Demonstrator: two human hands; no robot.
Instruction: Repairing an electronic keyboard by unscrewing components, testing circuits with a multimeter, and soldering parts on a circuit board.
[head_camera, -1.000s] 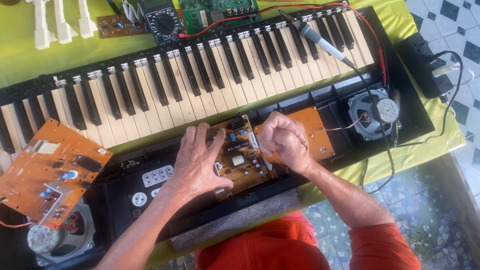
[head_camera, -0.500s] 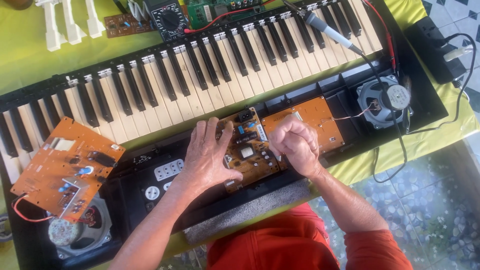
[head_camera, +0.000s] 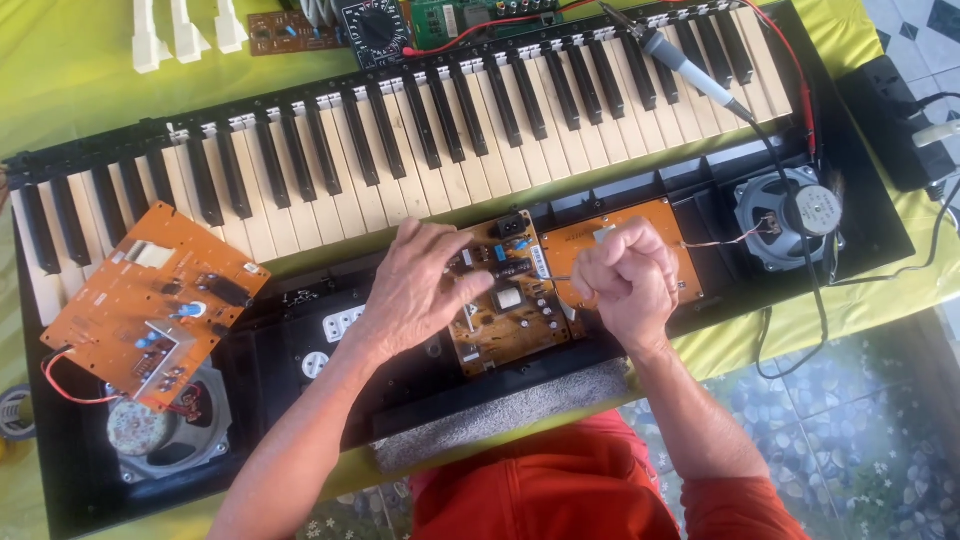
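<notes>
Pressing flat left hand (head_camera: 415, 290) on circuit board (head_camera: 505, 305); right hand (head_camera: 620, 275) fisted around thin tool (head_camera: 560, 279); keyboard (head_camera: 420, 150) opened, unassembled.

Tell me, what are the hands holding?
The right hand grips a thin metal tool by its hidden handle end; the left hand only rests flat on the brown circuit board.

Left hand (head_camera: 415, 290) covers the left part of the centre circuit board (head_camera: 510, 310); components beneath not visible. Right hand (head_camera: 625, 280) is fisted around a thin metal tool (head_camera: 558, 278), possibly tweezers; its handle is hidden. Multimeter (head_camera: 375, 28) is cut off by the top edge. Keyboard (head_camera: 420, 130) cropped at left.
</notes>
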